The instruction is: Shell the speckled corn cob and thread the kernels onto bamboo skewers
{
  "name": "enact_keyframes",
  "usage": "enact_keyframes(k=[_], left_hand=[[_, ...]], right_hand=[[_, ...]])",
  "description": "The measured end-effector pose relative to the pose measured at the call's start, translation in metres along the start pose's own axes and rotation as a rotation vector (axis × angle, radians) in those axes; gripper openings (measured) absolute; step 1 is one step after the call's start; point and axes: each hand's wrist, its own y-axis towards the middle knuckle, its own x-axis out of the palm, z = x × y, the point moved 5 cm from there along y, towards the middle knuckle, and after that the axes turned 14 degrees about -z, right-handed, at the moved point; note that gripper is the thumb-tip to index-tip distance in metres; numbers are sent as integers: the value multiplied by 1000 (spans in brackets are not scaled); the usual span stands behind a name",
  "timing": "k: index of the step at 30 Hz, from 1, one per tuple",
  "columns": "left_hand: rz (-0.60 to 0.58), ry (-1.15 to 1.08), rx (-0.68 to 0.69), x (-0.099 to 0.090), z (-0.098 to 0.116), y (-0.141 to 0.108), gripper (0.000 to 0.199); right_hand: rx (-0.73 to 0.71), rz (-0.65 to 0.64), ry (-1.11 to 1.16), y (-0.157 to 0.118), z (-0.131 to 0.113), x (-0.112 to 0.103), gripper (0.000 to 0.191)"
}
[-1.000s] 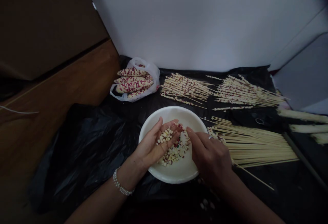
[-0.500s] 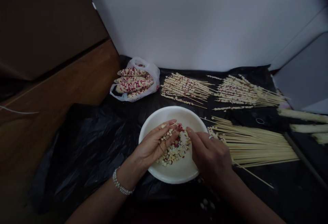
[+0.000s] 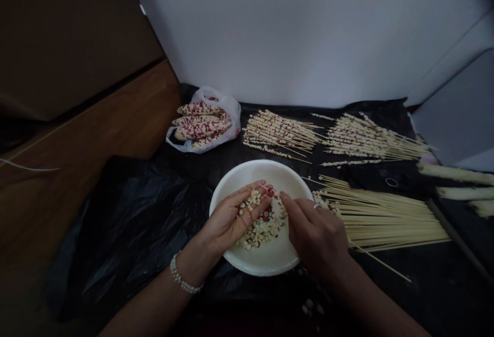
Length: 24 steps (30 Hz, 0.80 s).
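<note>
My left hand (image 3: pixel 227 213), palm up and cupped, holds loose corn kernels (image 3: pixel 252 200) over the white bowl (image 3: pixel 266 267). Its fingers are long and only slightly bent. My right hand (image 3: pixel 318 231) is closed in a pinch on a thin skewer (image 3: pixel 263 187), whose pale tip points toward the left fingertips. Dark red kernels (image 3: pixel 271 192) sit on the skewer near that tip; the rest of it is largely hidden by my hand. More cream and purple kernels (image 3: pixel 260 236) lie in the bowl beneath both hands.
Bare bamboo skewers (image 3: pixel 389 218) lie right of the bowl on black plastic sheeting (image 3: pixel 146 213). Behind are two piles of kernel-threaded skewers (image 3: pixel 280 131). A plastic bag (image 3: pixel 231 108) holds speckled corn cobs (image 3: pixel 200 130). Stripped cobs (image 3: pixel 463 193) lie far right, and a white wall (image 3: pixel 289 38) stands behind.
My left fingers have opened slightly, showing more kernels in the palm. The right hand and the skewer have barely moved.
</note>
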Motion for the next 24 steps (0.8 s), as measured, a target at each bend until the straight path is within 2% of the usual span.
enact_keyframes(k=[10,13,20,24], left_hand=[[92,41,41,-10,0,1,10],[95,17,50,-9,1,2,16],[37,-127,-40,-2,3,1,40],[18,-98,-31,-1,3,0,41]], right_hand=[[-20,16,-1,0,-1,-2,33],[-35,26,18,0,-2,-3,33],[-25,18,25,1,-2,-3,33],[-27,8,24,1,-1,-3,33]])
